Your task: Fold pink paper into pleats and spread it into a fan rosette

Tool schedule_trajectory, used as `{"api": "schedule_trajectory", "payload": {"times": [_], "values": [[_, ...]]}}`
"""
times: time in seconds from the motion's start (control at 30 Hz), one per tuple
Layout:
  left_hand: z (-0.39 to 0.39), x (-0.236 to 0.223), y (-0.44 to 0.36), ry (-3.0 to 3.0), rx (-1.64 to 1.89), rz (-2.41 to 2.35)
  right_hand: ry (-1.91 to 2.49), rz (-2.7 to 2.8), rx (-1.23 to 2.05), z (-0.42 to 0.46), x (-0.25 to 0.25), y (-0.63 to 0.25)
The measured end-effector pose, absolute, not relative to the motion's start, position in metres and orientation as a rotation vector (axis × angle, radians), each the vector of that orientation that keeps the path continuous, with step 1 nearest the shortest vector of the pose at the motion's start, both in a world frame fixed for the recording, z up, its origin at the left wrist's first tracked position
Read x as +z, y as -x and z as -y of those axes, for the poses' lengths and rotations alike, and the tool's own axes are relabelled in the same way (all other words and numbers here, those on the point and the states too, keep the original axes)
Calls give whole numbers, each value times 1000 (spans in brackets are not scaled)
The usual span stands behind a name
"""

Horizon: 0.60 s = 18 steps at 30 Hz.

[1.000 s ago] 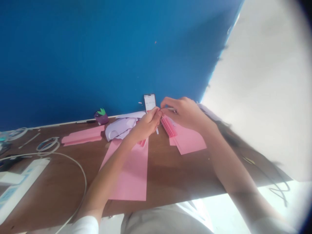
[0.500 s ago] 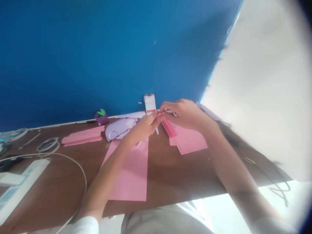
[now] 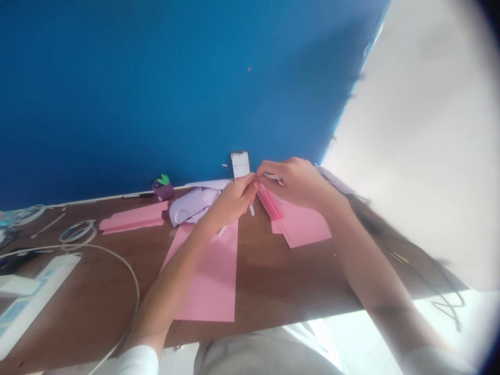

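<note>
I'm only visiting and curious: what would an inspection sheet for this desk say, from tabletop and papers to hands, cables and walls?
Surface: brown tabletop, scattered with paper.
Work items: pleated pink paper at the hands; pink sheet under the left forearm.
Clutter: crumpled lilac paper, phone, purple pot with green leaves.
Hands: left hand pinches the pleated paper; right hand has its fingers close against the left's, hold partly hidden.
Cables: pale cable curving near a white power strip; thin cable at right.
Surroundings: blue wall ahead, pale wall right.
</note>
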<state>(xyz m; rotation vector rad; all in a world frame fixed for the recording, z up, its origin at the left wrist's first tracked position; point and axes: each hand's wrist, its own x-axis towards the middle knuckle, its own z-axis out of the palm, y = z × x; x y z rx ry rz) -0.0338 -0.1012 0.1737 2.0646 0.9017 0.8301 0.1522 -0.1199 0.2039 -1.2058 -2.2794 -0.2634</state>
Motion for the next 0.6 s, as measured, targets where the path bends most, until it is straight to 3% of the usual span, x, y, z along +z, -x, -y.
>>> {"api": "schedule_trajectory", "payload": {"times": [0.3, 0.6], "values": [[104, 186, 41, -1887, 787, -825, 902, 2299, -418, 111, 194, -154], [98, 195, 53, -1672, 674, -723, 619, 2101, -193, 111, 195, -156]]}}
